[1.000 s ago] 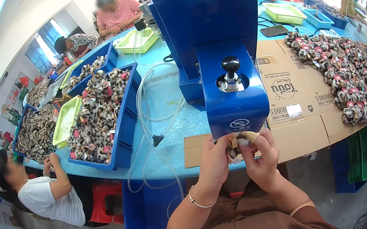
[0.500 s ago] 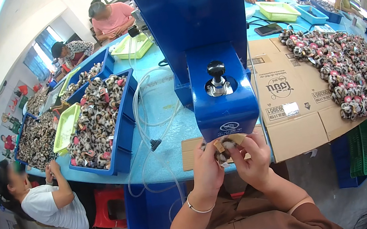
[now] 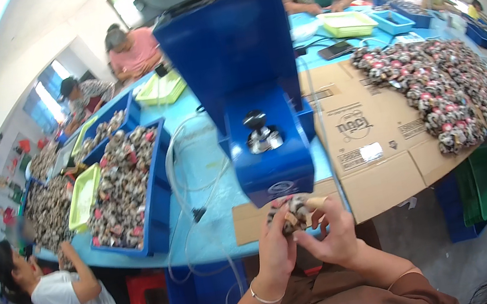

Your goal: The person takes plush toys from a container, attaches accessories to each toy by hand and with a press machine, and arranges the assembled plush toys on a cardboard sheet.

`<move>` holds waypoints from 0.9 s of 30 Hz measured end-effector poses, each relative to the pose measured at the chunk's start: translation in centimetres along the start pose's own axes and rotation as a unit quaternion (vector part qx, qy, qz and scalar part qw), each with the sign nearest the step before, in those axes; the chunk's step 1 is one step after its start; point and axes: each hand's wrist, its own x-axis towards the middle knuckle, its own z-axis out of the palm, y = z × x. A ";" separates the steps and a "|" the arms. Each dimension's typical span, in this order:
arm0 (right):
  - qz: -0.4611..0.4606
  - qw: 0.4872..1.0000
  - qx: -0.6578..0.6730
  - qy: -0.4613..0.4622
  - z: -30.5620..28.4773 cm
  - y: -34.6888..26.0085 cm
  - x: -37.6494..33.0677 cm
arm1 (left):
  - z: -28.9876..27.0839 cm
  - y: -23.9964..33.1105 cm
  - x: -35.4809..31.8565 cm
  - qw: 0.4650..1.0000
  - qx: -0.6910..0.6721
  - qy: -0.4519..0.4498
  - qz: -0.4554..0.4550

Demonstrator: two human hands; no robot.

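My left hand [image 3: 277,250] is closed around a small fluffy plush piece [image 3: 291,209] in grey, white and brown with a bit of pink and a tan tag-like patch. Just right of it is my right hand [image 3: 338,232], thumb and fingers apart, with a tan cover on one fingertip. That fingertip comes up to the plush; whether it touches cannot be made out. Both hands are at the table's front edge, right below the front of a blue machine [image 3: 275,172] with a black ball knob [image 3: 254,119] on a metal fitting.
Left of the machine, a blue crate [image 3: 156,185] full of similar plush pieces stands beside clear tubing [image 3: 172,163]. Flattened cardboard [image 3: 382,181] lies to the right, with a large plush heap [image 3: 432,96] behind. Green crates [image 3: 484,184] stand lower right. A person in white [image 3: 76,299] sits at left; others work farther back.
My right hand's fingers have spread away from the plush piece, which now shows more in my left hand. The view has shifted, so the machine appears farther left and more tilted.
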 end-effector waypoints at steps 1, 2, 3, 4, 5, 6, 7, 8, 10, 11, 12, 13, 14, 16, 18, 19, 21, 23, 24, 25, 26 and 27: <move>-0.010 1.000 -0.016 0.003 0.0 0.1 -0.2 | 0.1 -0.8 -0.2 1.000 0.002 -0.016 -0.009; 0.001 0.999 -0.034 -0.004 -0.4 0.3 -0.6 | 0.3 -1.5 -0.4 0.999 -0.020 -0.017 -0.027; 0.013 0.999 -0.048 -0.012 -0.7 0.5 -0.9 | 0.3 -2.1 -0.7 0.998 -0.040 -0.014 -0.044; 0.013 0.998 -0.058 0.001 -1.1 1.0 -1.2 | 0.5 -2.9 -0.7 0.998 -0.044 -0.026 -0.045; 0.001 0.997 -0.073 0.014 -1.7 1.7 -1.6 | 0.4 -3.6 -0.6 0.997 -0.042 -0.040 -0.051; -0.010 0.996 -0.088 0.025 -2.4 2.3 -1.9 | 0.3 -4.5 -0.4 0.992 -0.050 -0.063 -0.099; -0.009 0.995 -0.097 0.034 -3.2 2.8 -2.2 | 0.4 -5.2 -0.2 0.984 -0.057 -0.083 -0.145; 0.045 0.995 -0.086 0.028 -4.0 3.3 -2.5 | 0.6 -5.8 0.1 0.979 -0.050 -0.112 -0.166; 0.092 0.993 -0.075 0.023 -6.0 3.7 -2.2 | 1.7 -7.0 0.3 0.975 -0.034 -0.138 -0.169; 0.091 0.992 -0.081 0.030 -7.1 4.4 -1.7 | 2.2 -7.3 0.5 0.974 -0.019 -0.153 -0.166; 0.098 0.991 -0.086 0.037 -8.5 6.0 -1.2 | 3.8 -6.8 0.2 0.972 0.019 -0.173 -0.158; 0.100 0.990 -0.087 0.041 -9.8 7.5 -0.3 | 4.2 -6.6 0.1 0.971 0.020 -0.180 -0.158; 0.103 0.987 -0.104 0.060 -11.4 9.2 1.1 | 4.2 -6.3 0.1 0.969 0.062 -0.179 -0.160; 0.099 0.974 -0.174 0.107 -15.5 13.7 4.6 | 3.9 -5.8 0.1 0.963 0.103 -0.186 -0.163; 0.075 0.951 -0.257 0.155 -20.3 17.9 8.6 | 3.3 -4.8 -0.1 0.955 0.162 -0.199 -0.152; 0.060 0.940 -0.288 0.172 -22.5 20.2 10.6 | 3.0 -4.5 -0.1 0.954 0.163 -0.203 -0.149; 0.068 0.907 -0.368 0.195 -26.7 25.7 13.9 | 2.5 -4.1 0.0 0.954 0.186 -0.176 -0.156; 0.102 0.897 -0.386 0.189 -28.1 28.1 16.9 | 1.0 -3.8 0.0 0.956 0.190 -0.165 -0.149; 0.140 0.884 -0.407 0.184 -28.6 29.1 17.9 | 0.3 -3.6 0.1 0.957 0.193 -0.157 -0.147; 0.138 0.883 -0.407 0.187 -29.4 30.2 18.4 | -0.4 -3.5 0.2 0.957 0.195 -0.159 -0.146; 0.159 0.879 -0.416 0.174 -30.2 31.2 18.9 | -1.0 -3.4 0.3 0.960 0.190 -0.142 -0.146; 0.179 0.875 -0.421 0.156 -30.2 32.1 19.3 | -1.8 -3.2 0.3 0.965 0.185 -0.118 -0.146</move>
